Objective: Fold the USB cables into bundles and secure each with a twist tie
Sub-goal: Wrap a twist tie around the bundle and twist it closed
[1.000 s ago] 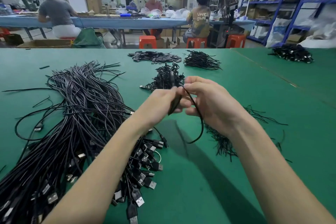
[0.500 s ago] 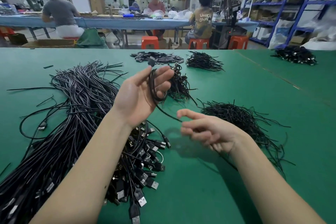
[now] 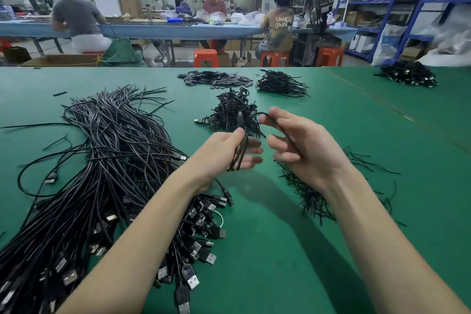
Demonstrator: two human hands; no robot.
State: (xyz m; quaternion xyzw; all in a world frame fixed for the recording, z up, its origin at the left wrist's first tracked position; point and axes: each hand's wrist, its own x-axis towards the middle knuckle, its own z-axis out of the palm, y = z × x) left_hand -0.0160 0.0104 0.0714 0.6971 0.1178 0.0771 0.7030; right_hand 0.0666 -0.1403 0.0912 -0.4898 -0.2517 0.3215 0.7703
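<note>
My left hand (image 3: 230, 150) pinches a folded USB cable (image 3: 239, 153) at the top of its loops, thumb against fingers, with the strands hanging down across my palm; my right hand (image 3: 303, 145) curls its fingers round the cable's free run, which arches up between the two hands above the green table (image 3: 267, 250). The cable looks light and limp, a thin black cord that I judge will spring open the moment the pinch slackens, so the hold belongs at the middle of the folds, where every pass can be squeezed together at once. The plugs are the only stiff parts and are best left sticking out at the ends. Just under my right wrist lies a scatter of twist ties (image 3: 313, 199), thin black wires that should bend and keep their bend, though fine enough to slip from fingertips. Beyond my hands a heap of finished bundles (image 3: 230, 112) waits. To my left sprawls the pile of loose cables (image 3: 107, 166), their connectors fanned toward me.
</note>
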